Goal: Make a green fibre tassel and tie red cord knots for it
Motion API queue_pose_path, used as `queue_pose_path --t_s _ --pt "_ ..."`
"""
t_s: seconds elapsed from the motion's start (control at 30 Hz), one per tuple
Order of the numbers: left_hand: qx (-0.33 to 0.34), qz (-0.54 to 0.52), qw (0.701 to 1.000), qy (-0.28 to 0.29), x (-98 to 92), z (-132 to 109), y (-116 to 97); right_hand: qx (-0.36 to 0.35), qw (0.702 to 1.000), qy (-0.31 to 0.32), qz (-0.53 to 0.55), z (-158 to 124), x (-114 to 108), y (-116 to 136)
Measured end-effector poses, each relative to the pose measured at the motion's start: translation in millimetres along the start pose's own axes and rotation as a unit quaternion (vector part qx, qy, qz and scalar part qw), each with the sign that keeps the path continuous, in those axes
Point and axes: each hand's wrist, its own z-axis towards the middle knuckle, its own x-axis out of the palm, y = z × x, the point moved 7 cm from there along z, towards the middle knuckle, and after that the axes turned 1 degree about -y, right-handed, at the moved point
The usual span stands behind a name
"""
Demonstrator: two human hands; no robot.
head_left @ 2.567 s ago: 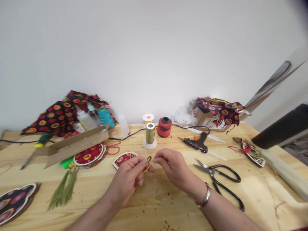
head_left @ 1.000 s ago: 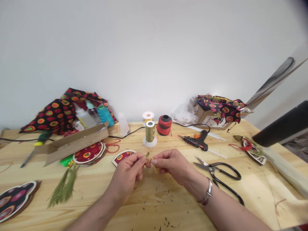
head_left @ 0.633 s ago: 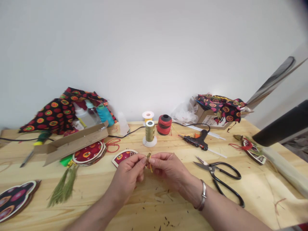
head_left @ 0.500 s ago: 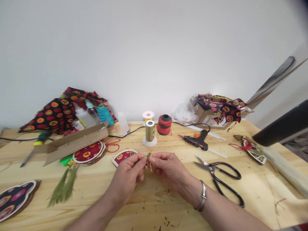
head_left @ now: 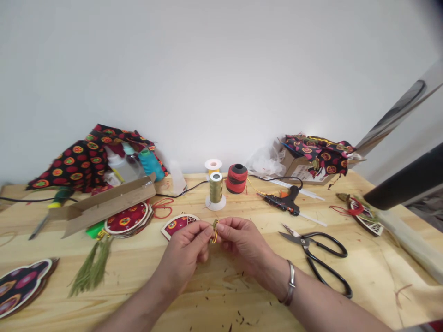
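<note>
My left hand [head_left: 190,244] and my right hand [head_left: 242,240] meet above the wooden table, fingertips almost touching. Between them is a small piece of yellow cord [head_left: 215,237], pinched by both hands, with a darker olive-gold bit at its top. Fingers hide most of it. Just behind my left hand lies a fan-shaped ornament [head_left: 173,225] with a pale rim and dark red patterned cloth. Beyond the hands stands a spool of olive-gold thread [head_left: 216,190]. To the right of my right hand, black-handled scissors [head_left: 308,242] lie with blades slightly apart.
A red thread spool [head_left: 237,179] and black glue gun [head_left: 285,200] stand farther back. At left are an open cardboard box [head_left: 107,203], round ornaments [head_left: 128,220] and a green tassel [head_left: 92,269]. Patterned cloth covers a box [head_left: 304,173] at right.
More of the yellow cord shows between my fingertips, now as a small loop. Both hands have barely shifted, and the things on the table are where they were.
</note>
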Motion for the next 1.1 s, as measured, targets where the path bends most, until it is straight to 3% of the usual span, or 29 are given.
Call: queue_pose_path --t_s 0.63,1.1 --pt "0.006 0.063 0.998 0.004 -2.0 1 0 -0.016 0.996 -0.023 -0.087 -5 0 8" --pt "0.008 0.059 0.998 0.007 -1.2 0 -1 -0.074 0.983 -0.055 -0.16 -8 -2 18"
